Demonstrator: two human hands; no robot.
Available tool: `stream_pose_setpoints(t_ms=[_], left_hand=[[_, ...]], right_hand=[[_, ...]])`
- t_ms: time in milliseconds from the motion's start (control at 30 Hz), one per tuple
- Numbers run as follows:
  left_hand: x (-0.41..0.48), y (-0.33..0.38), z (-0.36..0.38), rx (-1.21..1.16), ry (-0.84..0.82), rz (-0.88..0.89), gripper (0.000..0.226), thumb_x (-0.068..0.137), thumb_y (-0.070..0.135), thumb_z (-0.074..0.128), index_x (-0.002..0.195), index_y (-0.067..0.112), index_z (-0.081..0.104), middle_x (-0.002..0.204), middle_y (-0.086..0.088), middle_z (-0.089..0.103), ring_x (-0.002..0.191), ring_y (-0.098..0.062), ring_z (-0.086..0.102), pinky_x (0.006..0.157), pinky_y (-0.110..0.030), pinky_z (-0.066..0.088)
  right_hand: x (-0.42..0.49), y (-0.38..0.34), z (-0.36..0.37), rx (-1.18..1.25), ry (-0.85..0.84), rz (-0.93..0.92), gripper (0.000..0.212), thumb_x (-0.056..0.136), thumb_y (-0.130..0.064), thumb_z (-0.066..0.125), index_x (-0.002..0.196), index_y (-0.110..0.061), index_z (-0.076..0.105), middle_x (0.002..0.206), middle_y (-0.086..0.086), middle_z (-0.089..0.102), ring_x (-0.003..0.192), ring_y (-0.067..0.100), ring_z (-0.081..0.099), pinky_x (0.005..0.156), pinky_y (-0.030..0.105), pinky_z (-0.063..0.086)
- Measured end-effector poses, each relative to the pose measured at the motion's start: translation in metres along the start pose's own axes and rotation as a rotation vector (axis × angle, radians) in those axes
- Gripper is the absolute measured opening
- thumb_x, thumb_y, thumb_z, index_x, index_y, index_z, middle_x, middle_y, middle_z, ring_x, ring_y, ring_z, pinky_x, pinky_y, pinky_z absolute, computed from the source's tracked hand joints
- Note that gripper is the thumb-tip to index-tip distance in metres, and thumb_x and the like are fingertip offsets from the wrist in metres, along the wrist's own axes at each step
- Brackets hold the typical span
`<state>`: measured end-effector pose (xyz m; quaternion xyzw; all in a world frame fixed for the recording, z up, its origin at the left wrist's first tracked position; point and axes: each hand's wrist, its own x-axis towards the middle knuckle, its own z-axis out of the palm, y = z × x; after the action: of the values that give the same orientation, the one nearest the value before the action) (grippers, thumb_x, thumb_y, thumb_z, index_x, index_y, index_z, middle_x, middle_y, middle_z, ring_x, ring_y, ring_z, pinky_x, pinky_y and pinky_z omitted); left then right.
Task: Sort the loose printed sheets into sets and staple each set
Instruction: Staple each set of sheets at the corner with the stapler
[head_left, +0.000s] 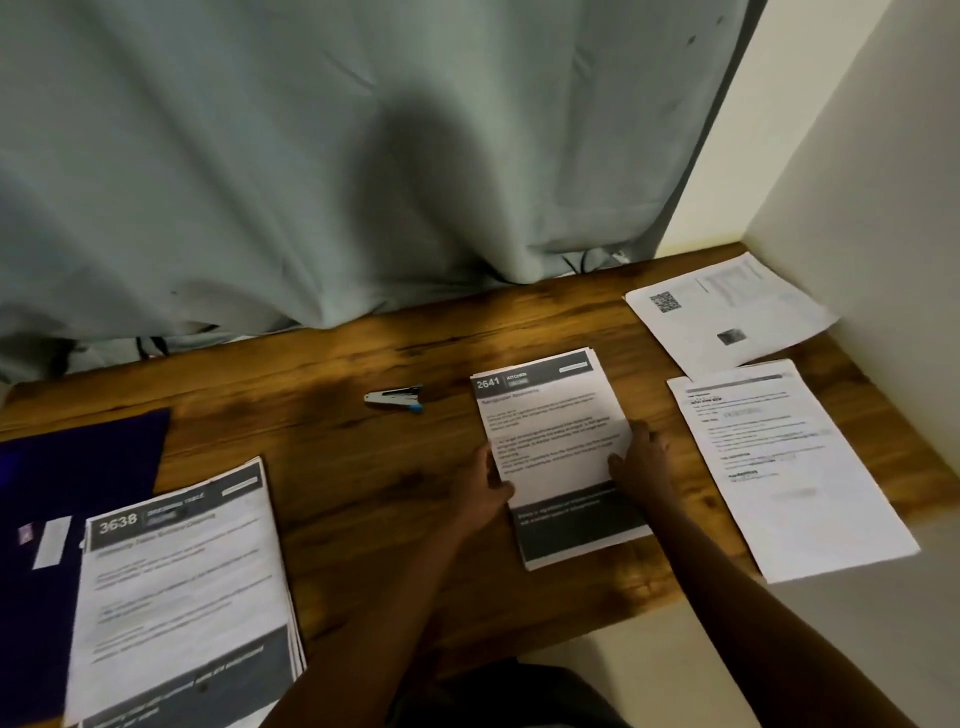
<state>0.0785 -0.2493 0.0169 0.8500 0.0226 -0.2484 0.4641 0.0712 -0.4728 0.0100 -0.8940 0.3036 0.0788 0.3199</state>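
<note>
A small stack of printed sheets headed "2641" (550, 415) lies in the middle of the wooden table (363, 467). My left hand (483, 480) holds its left edge, thumb on top of the paper. My right hand (641, 462) holds its right edge in the same way. A small grey and blue stapler (396, 399) lies on the table to the left of that stack, apart from both hands. A thicker stack headed "3638" (182, 592) lies at the near left.
Two more printed sheets lie at the right: one with text (784, 467) and, behind it, one with a QR code (727, 312). A dark blue folder (57, 499) sits at the left edge. A grey curtain (363, 156) hangs behind; a white wall (872, 208) borders the right.
</note>
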Motion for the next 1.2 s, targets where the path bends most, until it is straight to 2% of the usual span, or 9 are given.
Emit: stream_pose_setpoints(t_ms=[133, 367, 567, 700, 867, 1000, 1200], left_hand=[[-0.007, -0.006, 0.002, -0.044, 0.019, 0.027, 0.068, 0.089, 0.006, 0.059, 0.147, 0.013, 0.023, 0.143, -0.008, 0.044, 0.132, -0.023, 0.042, 0.102, -0.034, 0.041], [-0.035, -0.039, 0.004, -0.045, 0.183, -0.007, 0.066, 0.087, 0.006, 0.062, 0.143, 0.015, 0.029, 0.141, -0.007, 0.045, 0.131, -0.022, 0.044, 0.103, -0.044, 0.044], [-0.049, -0.050, 0.004, -0.046, 0.265, -0.124, 0.056, 0.087, 0.006, 0.062, 0.136, 0.012, 0.036, 0.133, -0.009, 0.052, 0.121, -0.024, 0.052, 0.096, -0.037, 0.049], [-0.049, -0.048, 0.001, -0.033, 0.266, -0.148, 0.051, 0.088, 0.009, 0.062, 0.134, 0.012, 0.039, 0.132, -0.009, 0.054, 0.120, -0.023, 0.054, 0.095, -0.036, 0.049], [-0.043, -0.045, -0.005, -0.026, 0.282, -0.125, 0.050, 0.088, 0.011, 0.062, 0.132, 0.012, 0.039, 0.132, -0.008, 0.054, 0.120, -0.024, 0.054, 0.093, -0.037, 0.051], [-0.036, -0.041, -0.012, -0.022, 0.338, -0.125, 0.050, 0.084, 0.007, 0.065, 0.129, 0.011, 0.043, 0.131, -0.009, 0.052, 0.120, -0.024, 0.053, 0.094, -0.034, 0.049], [-0.023, -0.035, -0.023, -0.047, 0.370, -0.156, 0.053, 0.086, 0.005, 0.064, 0.133, 0.006, 0.042, 0.130, -0.014, 0.053, 0.116, -0.027, 0.055, 0.087, -0.030, 0.048]], right_hand=[[-0.012, -0.002, 0.018, -0.097, -0.045, 0.047, 0.058, 0.089, -0.019, 0.057, 0.139, -0.013, 0.029, 0.146, 0.018, 0.026, 0.137, 0.039, 0.022, 0.111, 0.053, 0.023], [-0.042, 0.007, 0.037, 0.060, -0.012, 0.012, 0.051, 0.084, -0.011, 0.064, 0.131, -0.010, 0.042, 0.141, 0.012, 0.034, 0.132, 0.032, 0.033, 0.108, 0.050, 0.035], [-0.061, 0.014, 0.036, 0.300, 0.090, -0.036, 0.024, 0.091, -0.012, 0.056, 0.115, -0.010, 0.056, 0.118, 0.009, 0.053, 0.106, 0.024, 0.054, 0.092, 0.038, 0.048], [-0.066, 0.014, 0.033, 0.363, 0.135, -0.055, 0.015, 0.093, -0.010, 0.054, 0.107, -0.011, 0.058, 0.107, 0.006, 0.060, 0.093, 0.016, 0.057, 0.080, 0.028, 0.046], [-0.067, 0.012, 0.028, 0.388, 0.161, -0.041, 0.014, 0.094, -0.012, 0.052, 0.106, -0.009, 0.058, 0.104, 0.003, 0.060, 0.089, 0.012, 0.054, 0.080, 0.028, 0.046], [-0.065, 0.016, 0.022, 0.417, 0.186, 0.002, 0.011, 0.095, -0.014, 0.051, 0.101, -0.008, 0.058, 0.099, 0.007, 0.062, 0.087, 0.017, 0.057, 0.079, 0.031, 0.046], [-0.061, 0.032, 0.014, 0.345, 0.103, 0.030, 0.013, 0.093, -0.012, 0.052, 0.105, -0.008, 0.055, 0.099, 0.007, 0.059, 0.086, 0.018, 0.057, 0.070, 0.027, 0.041]])
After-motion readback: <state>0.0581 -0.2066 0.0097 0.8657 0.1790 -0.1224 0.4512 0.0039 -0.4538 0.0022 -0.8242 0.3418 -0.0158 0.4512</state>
